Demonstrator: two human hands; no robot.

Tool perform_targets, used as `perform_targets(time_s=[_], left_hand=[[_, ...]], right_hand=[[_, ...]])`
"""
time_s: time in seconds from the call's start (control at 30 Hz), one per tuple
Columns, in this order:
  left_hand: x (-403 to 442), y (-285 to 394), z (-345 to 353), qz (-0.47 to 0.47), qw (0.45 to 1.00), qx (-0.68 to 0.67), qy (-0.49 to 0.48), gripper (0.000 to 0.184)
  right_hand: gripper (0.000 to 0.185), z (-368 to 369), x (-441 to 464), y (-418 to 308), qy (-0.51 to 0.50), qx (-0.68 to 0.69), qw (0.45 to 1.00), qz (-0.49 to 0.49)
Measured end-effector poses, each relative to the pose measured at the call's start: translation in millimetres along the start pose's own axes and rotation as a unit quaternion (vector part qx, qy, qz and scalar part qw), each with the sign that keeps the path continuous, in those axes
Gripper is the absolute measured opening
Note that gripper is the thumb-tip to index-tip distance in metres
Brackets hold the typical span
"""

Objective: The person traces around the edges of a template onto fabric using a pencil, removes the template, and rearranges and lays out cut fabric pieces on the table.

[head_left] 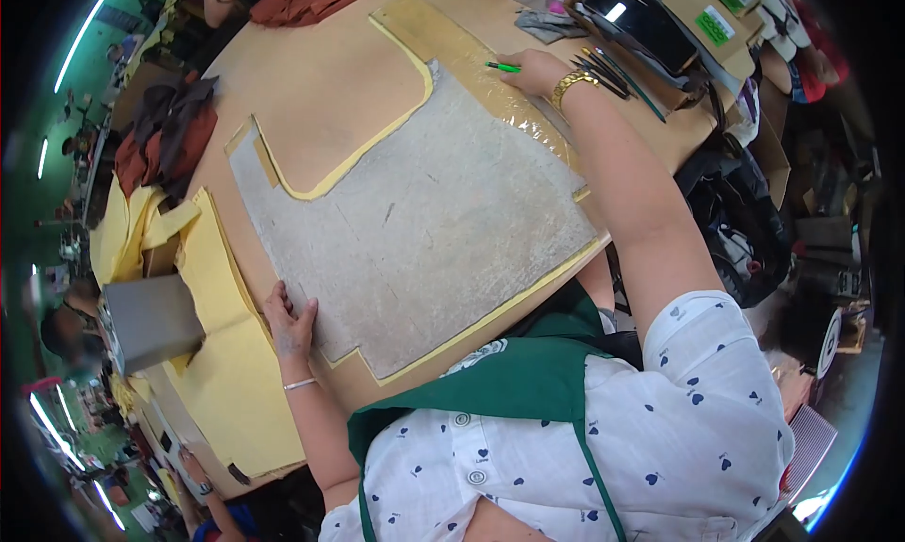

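At tabletop [311, 71] | has grey template [424, 221] on yellow sheet [327, 185], remainder unclear | spreads left hand [290, 329] | pinches green pen [507, 68] in right hand [538, 73]

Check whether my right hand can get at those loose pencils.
Probably yes: the pencils lie close beside your right hand, nothing visibly between, though it already holds a green pen.

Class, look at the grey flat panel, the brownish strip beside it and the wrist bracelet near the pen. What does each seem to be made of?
Grey panel: probably stiff card or board, matte, with scuffs and dark scratches.
Brownish strip: apparently covered in clear or brown plastic tape; glossy, wrinkled highlights.
Bracelet: gold-toned, likely metal, polished; it glints.
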State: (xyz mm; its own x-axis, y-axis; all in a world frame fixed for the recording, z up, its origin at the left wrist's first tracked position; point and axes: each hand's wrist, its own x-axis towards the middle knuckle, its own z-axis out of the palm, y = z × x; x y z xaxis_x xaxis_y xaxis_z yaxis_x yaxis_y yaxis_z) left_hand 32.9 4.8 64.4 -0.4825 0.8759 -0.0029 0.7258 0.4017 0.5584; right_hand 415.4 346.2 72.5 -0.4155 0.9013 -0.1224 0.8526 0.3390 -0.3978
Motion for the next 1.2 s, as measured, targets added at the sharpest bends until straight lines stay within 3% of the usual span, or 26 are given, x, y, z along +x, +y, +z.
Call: perform_targets(time_s=[0.43,0.57,1.2], left_hand=[[0,-1,1,-0.001,1.000,-0.017,0.011,0.064],[0,-6,1,0.008,1.000,-0.013,0.008,0.064],[-3,4,-1,-0.018,1.000,-0.014,-0.007,0.062]], right_hand=[[0.070,-9,3,0,-0.092,0.046,0.995,0.014],[0.080,-10,-1,2,-0.101,0.000,0.995,0.002],[0.083,-7,-7,9,-0.100,-0.006,0.995,-0.019]])
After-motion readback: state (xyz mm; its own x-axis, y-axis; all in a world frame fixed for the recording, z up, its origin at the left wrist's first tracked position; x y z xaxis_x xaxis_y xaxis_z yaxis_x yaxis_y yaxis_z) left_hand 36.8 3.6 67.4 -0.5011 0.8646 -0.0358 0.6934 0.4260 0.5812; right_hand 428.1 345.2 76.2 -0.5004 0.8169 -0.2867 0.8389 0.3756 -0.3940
